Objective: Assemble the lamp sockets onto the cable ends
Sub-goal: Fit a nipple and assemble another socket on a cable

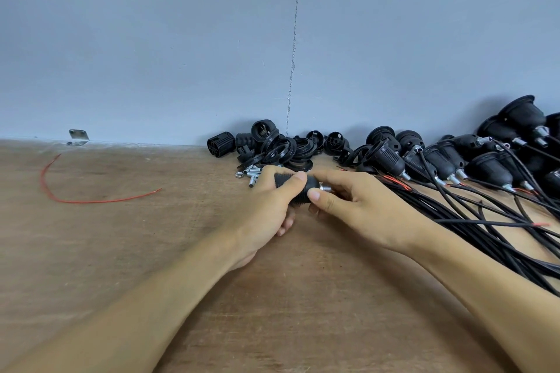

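Surface: brown wooden bench top (121, 251), butted against a grey wall.

Far left: one loose red wire (75, 200), lying in an open curve. A small metal bracket (78, 137) sits at the rear edge.

Rear centre: heap of loose black socket parts (281, 148), with short metal tubes (251, 172) just in front.

Right: assembled sockets (454, 160) lying on their sides, their black cables (485, 221) trailing toward the near right edge.

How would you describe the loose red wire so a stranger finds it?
On the left part of the wooden table, below the metal bracket at the wall, the red wire lies alone in a wide curve. All other red wire is short tips among the black cables.
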`<state>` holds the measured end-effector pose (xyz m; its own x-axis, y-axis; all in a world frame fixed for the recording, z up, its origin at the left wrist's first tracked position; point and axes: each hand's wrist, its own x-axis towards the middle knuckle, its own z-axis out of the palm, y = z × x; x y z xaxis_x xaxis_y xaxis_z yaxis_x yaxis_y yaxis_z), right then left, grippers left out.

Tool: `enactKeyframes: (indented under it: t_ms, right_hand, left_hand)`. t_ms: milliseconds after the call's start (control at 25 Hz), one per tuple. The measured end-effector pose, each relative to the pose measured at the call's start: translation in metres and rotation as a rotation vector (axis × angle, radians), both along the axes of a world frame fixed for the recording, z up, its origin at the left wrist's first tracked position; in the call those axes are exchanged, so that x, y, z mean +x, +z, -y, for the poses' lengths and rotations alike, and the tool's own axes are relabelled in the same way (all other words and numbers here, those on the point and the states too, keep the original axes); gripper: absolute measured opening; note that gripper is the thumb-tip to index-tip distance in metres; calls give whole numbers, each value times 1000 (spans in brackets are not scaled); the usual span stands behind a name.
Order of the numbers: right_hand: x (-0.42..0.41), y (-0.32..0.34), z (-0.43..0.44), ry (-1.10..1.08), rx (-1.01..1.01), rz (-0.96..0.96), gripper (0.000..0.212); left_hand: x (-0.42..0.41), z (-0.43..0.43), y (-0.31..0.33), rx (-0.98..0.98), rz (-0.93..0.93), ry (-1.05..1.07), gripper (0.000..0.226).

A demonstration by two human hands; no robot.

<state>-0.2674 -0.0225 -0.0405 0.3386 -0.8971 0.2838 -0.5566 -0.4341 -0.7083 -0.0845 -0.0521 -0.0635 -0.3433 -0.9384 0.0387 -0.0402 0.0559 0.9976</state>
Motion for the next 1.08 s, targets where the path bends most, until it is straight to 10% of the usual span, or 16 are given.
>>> enactKeyframes:
  t_ms: [480,680,1080]
  right_hand:
    - [-5,-15,6,-245,-154,-242,46]
    - [-5,-17,6,-244,-148,-242,43]
    - [-5,-19,7,-245,-159,-244,43]
  left_hand:
    - [12,17,-4,-567,465,503,16]
    - [26,42,-9,-532,739,520,38]
    - [32,48,-11,-463,709,402,39]
